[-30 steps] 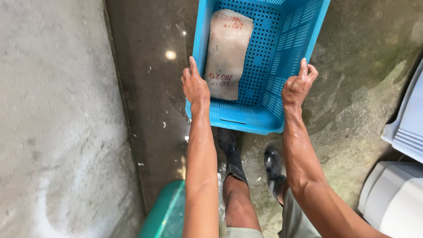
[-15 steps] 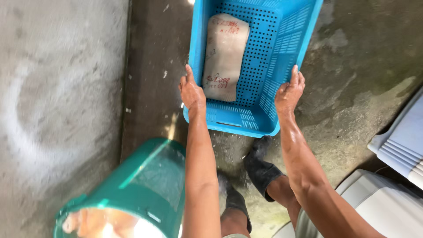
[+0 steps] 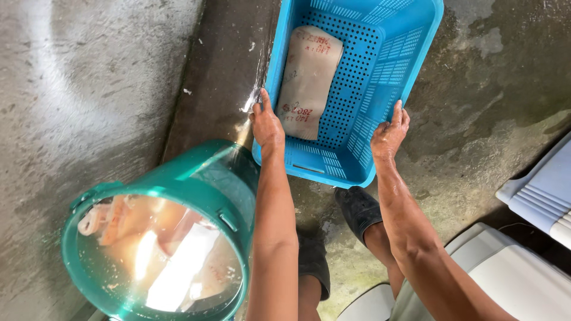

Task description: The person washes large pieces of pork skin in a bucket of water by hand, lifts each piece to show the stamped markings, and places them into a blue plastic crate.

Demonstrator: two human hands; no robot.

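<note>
The left hand (image 3: 266,123) has its fingers closed over the near left corner of a blue perforated crate (image 3: 380,71), and the right hand (image 3: 389,132) clasps the near right rim the same way. The crate sits on wet concrete floor (image 3: 476,119) with a pale sack (image 3: 309,80) (red markings on it) lying inside. Just beside the left forearm stands a green bucket (image 3: 220,184) of water holding pale pieces, with dark boots (image 3: 357,208) below the crate.

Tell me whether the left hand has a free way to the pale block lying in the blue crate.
Probably yes. The left hand grips the blue crate at its near corner, and the pale block lies uncovered just inside that wall, with nothing between them. The hand would first have to let go of the rim.
</note>
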